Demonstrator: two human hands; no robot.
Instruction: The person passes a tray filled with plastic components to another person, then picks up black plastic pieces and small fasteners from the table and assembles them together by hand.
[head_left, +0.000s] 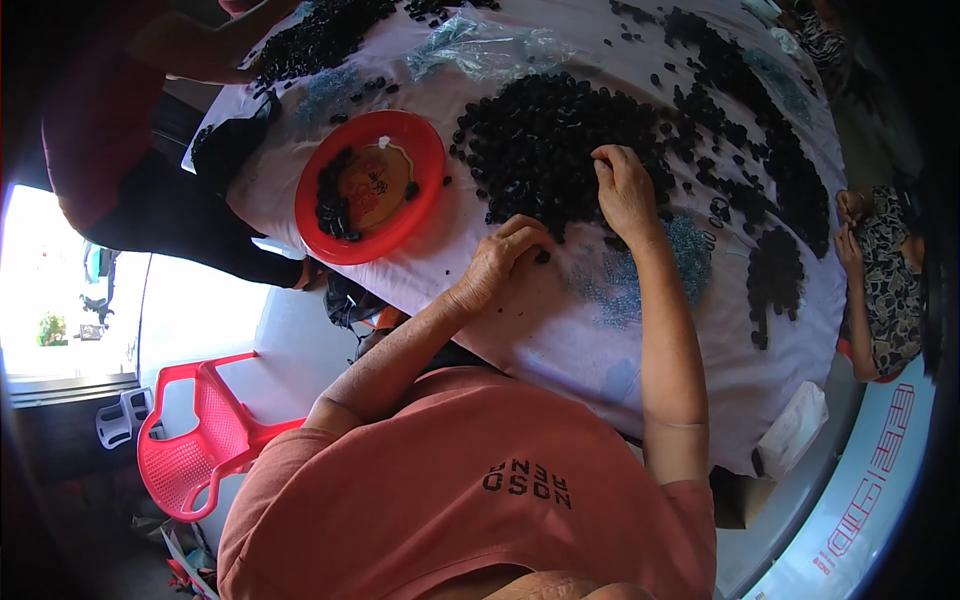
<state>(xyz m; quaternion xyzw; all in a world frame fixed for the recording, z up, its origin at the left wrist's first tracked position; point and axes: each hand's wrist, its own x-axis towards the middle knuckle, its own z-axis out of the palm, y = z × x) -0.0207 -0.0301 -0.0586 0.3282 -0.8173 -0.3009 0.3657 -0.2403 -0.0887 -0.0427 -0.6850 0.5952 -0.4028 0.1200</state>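
Observation:
A large heap of small, dark, roundish pieces point(560, 135) lies on the pale cloth in front of me. My right hand point(628, 195) rests at the heap's right part, its fingers bent and drawn together; whatever is between them is too small to make out. At the heap's near edge is my left hand point(500, 262), low over the cloth with curled fingers. A single dark piece point(542, 257) lies beside its fingertips; whether the fingers hold anything is hidden. Under my right forearm spreads a patch of tiny blue-grey bits point(610, 290).
Left of the heap stands a red basin point(420, 215) with some dark pieces inside. Clear plastic film point(490, 45) lies at the back. More dark pieces point(775, 130) cover the right side. Other people sit or stand at the left and right edges. A pink chair point(210, 425) is at lower left.

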